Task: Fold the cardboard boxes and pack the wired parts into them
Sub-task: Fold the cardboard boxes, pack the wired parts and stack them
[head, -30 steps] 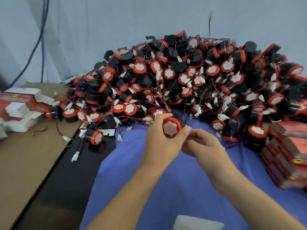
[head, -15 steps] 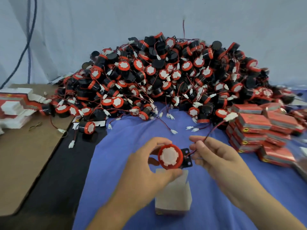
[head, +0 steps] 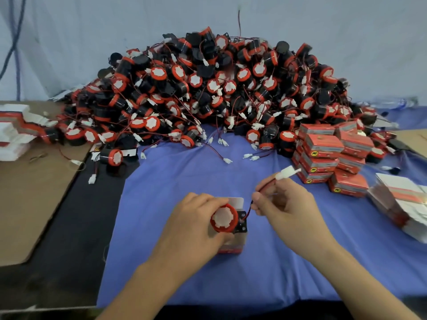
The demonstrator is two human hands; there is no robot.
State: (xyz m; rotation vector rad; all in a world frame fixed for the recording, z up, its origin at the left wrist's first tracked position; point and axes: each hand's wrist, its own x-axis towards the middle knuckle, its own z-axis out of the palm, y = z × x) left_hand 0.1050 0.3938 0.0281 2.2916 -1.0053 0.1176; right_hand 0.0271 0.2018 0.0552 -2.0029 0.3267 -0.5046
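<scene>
Sadly, the words on the closed red boxes (head: pixel 323 148) are too blurry to read; each shows a small yellow mark. They sit at the right side of the big pile of parts (head: pixel 208 88). In front of the pile, the left hand (head: pixel 196 224) curls around one wired part (head: pixel 223 218) over a small box (head: pixel 233 247). Its round white face with a red ring points up. The right hand (head: pixel 285 205) pinches its red wire (head: pixel 265 185), which runs back toward the pile and ends in a white plug (head: pixel 286 173).
</scene>
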